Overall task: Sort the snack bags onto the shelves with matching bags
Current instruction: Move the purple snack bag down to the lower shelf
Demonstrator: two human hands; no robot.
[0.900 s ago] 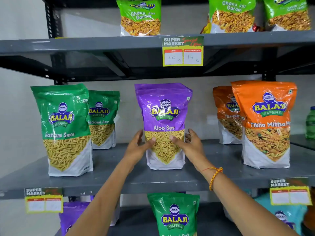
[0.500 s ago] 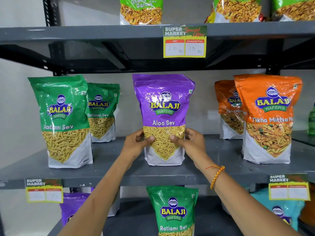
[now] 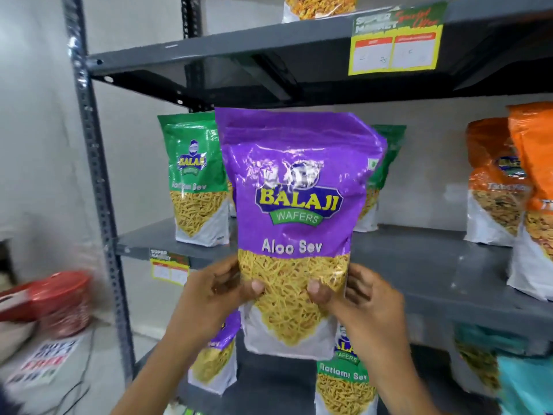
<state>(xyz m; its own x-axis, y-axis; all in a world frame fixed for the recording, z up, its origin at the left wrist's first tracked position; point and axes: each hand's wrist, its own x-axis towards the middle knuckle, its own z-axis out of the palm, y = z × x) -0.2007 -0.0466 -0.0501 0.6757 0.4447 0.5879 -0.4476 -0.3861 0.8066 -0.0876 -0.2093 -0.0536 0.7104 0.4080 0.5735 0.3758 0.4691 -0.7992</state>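
In hand: my left hand (image 3: pixel 215 292) and right hand (image 3: pixel 363 298) clamp the purple Aloo Sev bag (image 3: pixel 294 211).
Left: shelve it with the purple bag (image 3: pixel 217 351) below my fingers.

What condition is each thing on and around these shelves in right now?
Purple Aloo Sev bag: upright, sealed, held off the shelf.
Left hand: gripping the bag's lower left edge.
Right hand: gripping its lower right edge.
Green bag: standing on the middle shelf.
Orange bags: standing upright.

- Aloo Sev bag (image 3: pixel 294 205): purple top, yellow sev window, white base.
- Bag left of it (image 3: pixel 196 178): green.
- Bags right of it (image 3: pixel 493 181): orange.
- Shelf (image 3: pixel 419 265) behind it: dark grey.
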